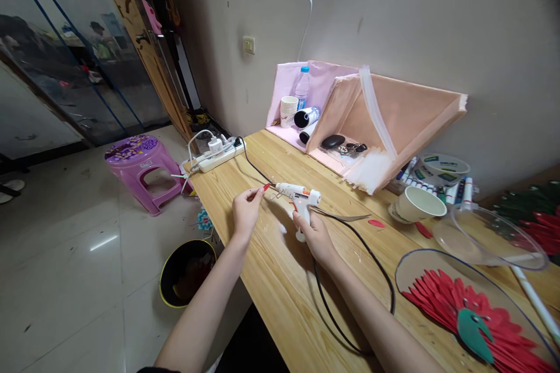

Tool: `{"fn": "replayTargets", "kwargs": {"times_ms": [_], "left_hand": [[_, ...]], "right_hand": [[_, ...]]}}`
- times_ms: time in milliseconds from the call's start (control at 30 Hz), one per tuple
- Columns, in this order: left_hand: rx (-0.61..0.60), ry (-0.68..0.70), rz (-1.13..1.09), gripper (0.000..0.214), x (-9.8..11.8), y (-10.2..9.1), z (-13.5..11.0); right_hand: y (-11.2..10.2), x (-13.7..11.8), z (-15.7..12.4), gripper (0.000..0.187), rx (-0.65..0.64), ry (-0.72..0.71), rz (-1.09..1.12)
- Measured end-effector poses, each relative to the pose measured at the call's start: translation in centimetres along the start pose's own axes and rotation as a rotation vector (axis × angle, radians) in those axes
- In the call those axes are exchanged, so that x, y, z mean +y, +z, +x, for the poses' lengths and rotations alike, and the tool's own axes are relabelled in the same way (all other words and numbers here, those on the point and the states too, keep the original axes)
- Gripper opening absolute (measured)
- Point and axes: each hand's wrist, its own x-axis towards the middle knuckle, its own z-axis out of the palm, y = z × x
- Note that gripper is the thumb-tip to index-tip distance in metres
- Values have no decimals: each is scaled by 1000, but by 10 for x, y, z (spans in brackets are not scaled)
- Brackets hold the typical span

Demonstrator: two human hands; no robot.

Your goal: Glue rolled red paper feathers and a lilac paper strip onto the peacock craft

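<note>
At frame centre, the right hand (315, 237) grips the white plastic glue gun (300, 198) by its handle above the wooden table (280, 280). The left hand (245, 210) pinches a small red paper petal (266, 187) at the nozzle. The petal looks light and flimsy; hold its edge.

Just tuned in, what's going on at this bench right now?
A person is working with a white glue gun held in the right hand, nozzle aimed at a small red piece pinched in the left hand. Both are above the wooden table. A red paper fan piece lies to the right.
</note>
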Motion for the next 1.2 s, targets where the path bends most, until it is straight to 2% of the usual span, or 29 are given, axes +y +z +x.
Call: {"fn": "replayTargets", "kwargs": {"times_ms": [467,733,933,1067,1200], "left_hand": [[1,15,10,22,6,-1,-3],[-5,19,26,23,8,-1,-5],[15,2,-16,24,7,-1,-3],[51,-21,-61,24,12,-3,-2],[59,-1,-63,26,25,-4,-11]], "right_hand": [[0,-4,-2,38,22,10,61],[0,-2,0,37,-11,4,19],[1,-4,-1,36,15,13,19],[-5,-7,20,36,75,-45,-76],[-5,-8,64,28,129,-154,-435]]}}
